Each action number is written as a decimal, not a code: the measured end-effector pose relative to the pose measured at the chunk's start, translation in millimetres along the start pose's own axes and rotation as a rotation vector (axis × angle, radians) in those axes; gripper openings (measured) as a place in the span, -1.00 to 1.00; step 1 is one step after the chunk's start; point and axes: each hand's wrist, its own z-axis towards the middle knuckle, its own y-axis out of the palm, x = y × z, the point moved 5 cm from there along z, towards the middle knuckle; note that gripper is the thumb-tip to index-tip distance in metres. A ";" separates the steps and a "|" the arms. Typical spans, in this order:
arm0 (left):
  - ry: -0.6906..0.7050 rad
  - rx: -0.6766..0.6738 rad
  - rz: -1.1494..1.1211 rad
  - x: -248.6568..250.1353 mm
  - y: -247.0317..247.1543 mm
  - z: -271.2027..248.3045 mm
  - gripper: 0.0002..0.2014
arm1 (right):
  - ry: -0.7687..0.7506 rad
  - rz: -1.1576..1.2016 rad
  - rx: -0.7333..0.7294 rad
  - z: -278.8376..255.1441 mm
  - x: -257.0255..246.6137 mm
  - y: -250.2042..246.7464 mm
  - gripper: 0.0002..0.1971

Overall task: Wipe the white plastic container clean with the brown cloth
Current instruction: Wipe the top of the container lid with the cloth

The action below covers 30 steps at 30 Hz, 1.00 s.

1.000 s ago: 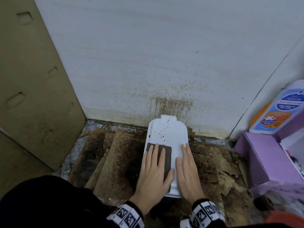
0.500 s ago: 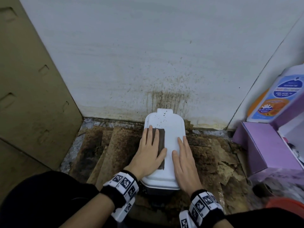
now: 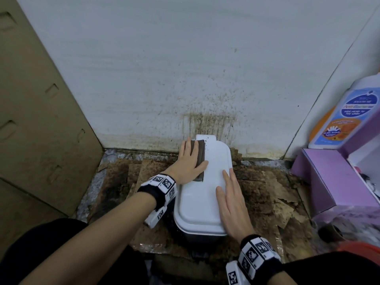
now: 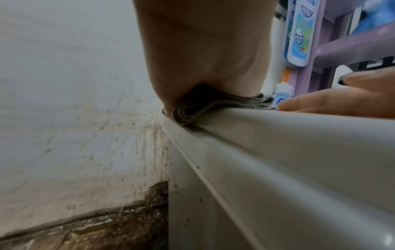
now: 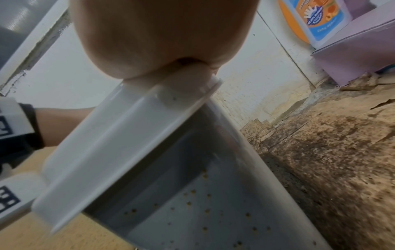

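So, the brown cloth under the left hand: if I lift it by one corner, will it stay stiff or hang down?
The brown cloth would probably unfold and hang limp: the left wrist view shows soft folded layers squashed under the left hand. It looks light and thin.

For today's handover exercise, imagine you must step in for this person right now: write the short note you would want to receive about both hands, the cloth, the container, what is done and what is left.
Left hand: flat, fingers straight, pressing the folded brown cloth onto the far left part of the white plastic container lid, near the wall.
Right hand: flat on the lid's right side, steadying it.
Container: stands on the stained floor against the spattered wall.
Done: the near and middle lid look clean.
Left: a few dark specks beside the cloth at the far end; spots also show on the container's side wall.
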 end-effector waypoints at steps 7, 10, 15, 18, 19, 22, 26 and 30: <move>0.014 0.018 -0.012 -1.9 4.1 -5.2 -0.13 | -0.002 -0.005 -0.005 -1.4 -0.6 0.1 -0.40; 0.040 0.038 -0.024 0.0 12.6 -23.4 -0.12 | 0.000 0.008 0.002 -1.7 -0.6 -1.1 -0.41; 0.086 0.036 -0.016 4.6 34.6 -72.7 -0.10 | -0.007 0.000 0.015 -1.7 -0.7 -0.6 -0.42; 0.109 0.030 -0.032 4.7 44.1 -90.4 -0.08 | -0.007 -0.005 0.014 -2.1 -0.6 -0.4 -0.42; 0.111 0.034 -0.038 5.4 45.0 -92.6 -0.08 | -0.011 -0.005 0.015 -2.1 -0.8 -0.5 -0.42; 0.101 0.043 -0.040 6.8 45.5 -91.2 -0.07 | -0.014 0.004 0.018 -1.9 -0.9 -0.9 -0.42; 0.131 0.051 -0.067 4.5 45.4 -83.3 -0.07 | -0.010 0.008 0.028 -0.3 -0.3 0.0 -0.43; 0.107 0.030 -0.114 2.1 30.2 -62.9 -0.20 | -0.014 0.006 0.030 -0.1 0.6 0.4 -0.44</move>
